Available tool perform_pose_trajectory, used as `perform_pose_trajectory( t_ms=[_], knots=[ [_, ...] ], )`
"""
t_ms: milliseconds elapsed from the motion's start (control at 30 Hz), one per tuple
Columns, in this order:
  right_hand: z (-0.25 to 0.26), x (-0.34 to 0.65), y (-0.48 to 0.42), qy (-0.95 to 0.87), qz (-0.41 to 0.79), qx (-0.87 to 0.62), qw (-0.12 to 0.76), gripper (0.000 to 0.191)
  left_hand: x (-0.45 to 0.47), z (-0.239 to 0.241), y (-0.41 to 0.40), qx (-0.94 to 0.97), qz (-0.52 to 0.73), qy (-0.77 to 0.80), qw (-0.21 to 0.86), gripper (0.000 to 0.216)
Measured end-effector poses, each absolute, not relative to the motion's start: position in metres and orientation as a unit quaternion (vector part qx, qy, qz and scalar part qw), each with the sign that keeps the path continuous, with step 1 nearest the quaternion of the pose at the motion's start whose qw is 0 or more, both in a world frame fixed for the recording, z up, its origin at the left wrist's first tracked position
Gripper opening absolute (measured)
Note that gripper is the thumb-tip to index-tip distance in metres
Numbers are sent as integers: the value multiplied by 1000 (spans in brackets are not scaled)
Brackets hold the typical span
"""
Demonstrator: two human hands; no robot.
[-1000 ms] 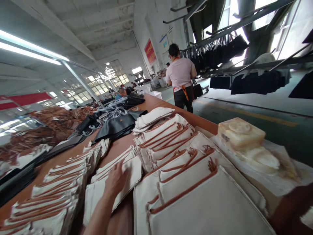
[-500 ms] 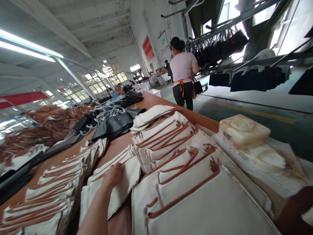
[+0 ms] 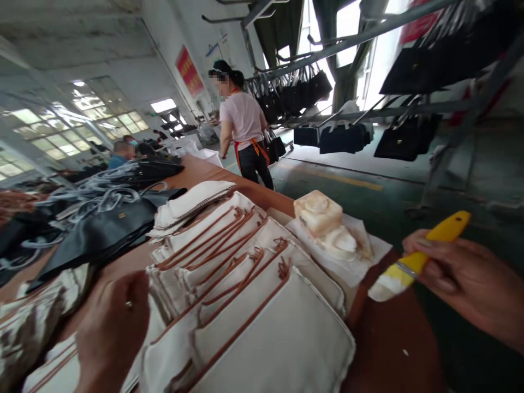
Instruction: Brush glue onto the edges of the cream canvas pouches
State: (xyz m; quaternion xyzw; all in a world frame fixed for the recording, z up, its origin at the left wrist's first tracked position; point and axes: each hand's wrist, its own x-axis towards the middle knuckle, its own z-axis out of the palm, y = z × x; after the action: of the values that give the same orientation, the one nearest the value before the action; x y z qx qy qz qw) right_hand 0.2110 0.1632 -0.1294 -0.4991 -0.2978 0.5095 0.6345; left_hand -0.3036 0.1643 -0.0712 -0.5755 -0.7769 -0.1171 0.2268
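My right hand (image 3: 466,281) grips a yellow-handled brush (image 3: 417,259) with pale bristles, held over the table's right edge. My left hand (image 3: 112,327) hovers with curled fingers and a ring, low at the left, above a stack of cream canvas pieces. Overlapping cream canvas pouches with brown piping (image 3: 245,295) are fanned out between my hands. A pale waxy block (image 3: 318,213) sits on white paper (image 3: 360,262) just beyond the brush.
Black leather bags (image 3: 102,229) with grey cords lie further up the brown table (image 3: 385,338). A person in a pink shirt (image 3: 245,131) stands at the table's far end. Another person (image 3: 120,153) sits at the back left. Racks of dark bags (image 3: 347,136) hang at the right.
The view swung right. My left hand lifted off the canvas stack and drew back toward me. My right hand came into view holding the brush.
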Motion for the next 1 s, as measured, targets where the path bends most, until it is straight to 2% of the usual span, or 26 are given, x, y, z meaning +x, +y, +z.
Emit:
perform_pose_trajectory(
  t_ms=[133, 233, 433, 600, 700, 800, 900, 1000],
  knots=[
    [-110, 220, 165, -274, 563, -440, 643, 22, -165, -86, 161, -775, -115, -617, 70, 29],
    [-107, 226, 163, -274, 583, -406, 648, 20, -104, -110, 161, -779, -71, -623, 5, 25],
    [-111, 240, 148, -265, 619, -385, 631, 22, -75, -131, 157, -737, -66, -664, 106, 19],
    [-112, 257, 136, -255, 626, -381, 631, 22, -75, -114, 116, -729, -196, -640, 141, 15],
    [-110, 268, 134, -254, 617, -377, 642, 20, -76, -98, 83, -687, -280, -639, 205, 10],
    [-108, 274, 130, -261, 620, -370, 641, 19, -73, -85, 59, -659, -302, -635, 267, 7],
    [-105, 273, 125, -266, 629, -364, 634, 18, -69, -75, 51, -647, -292, -651, 269, 8],
    [-102, 269, 118, -274, 637, -355, 627, 19, -70, -68, 57, -662, -288, -660, 208, 10]
  ],
)
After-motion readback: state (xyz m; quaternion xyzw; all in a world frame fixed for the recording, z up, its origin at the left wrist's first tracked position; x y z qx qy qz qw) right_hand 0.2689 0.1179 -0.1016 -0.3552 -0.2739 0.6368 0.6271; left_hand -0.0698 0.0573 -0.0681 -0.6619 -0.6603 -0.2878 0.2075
